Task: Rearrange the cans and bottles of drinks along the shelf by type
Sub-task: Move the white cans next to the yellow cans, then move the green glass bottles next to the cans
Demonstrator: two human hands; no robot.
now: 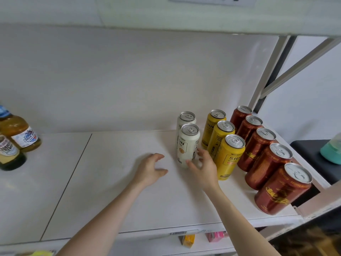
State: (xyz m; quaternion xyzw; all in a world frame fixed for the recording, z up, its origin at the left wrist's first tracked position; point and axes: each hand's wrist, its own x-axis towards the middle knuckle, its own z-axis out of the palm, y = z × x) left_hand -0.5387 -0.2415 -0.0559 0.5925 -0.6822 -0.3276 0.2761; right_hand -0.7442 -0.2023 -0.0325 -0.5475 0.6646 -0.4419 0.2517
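The two bottles (19, 137) at the far left of the shelf (110, 191) are running off the edge of view. Their tops are cut away and their labels are too blurred to read. A teal container (331, 151) at the far right is also being clipped by the edge. Under the shelf's front lip, some orange and pink packs (188, 240) are peeking out, mostly covered.

At the right end, three front-to-back rows are standing side by side. There are two white cans (185, 120), the rear one half hiding behind the front white can (188, 145). Next come three yellow cans (230, 159), then five red cans (258, 150) on the outside.

The right hand (204, 167) is hovering at the base of the front white can, fingers spread and loosely curved, not wrapping it. I cannot tell whether it is touching. The left hand (150, 170) is hanging over bare shelf just beside it, relaxed and holding nothing.
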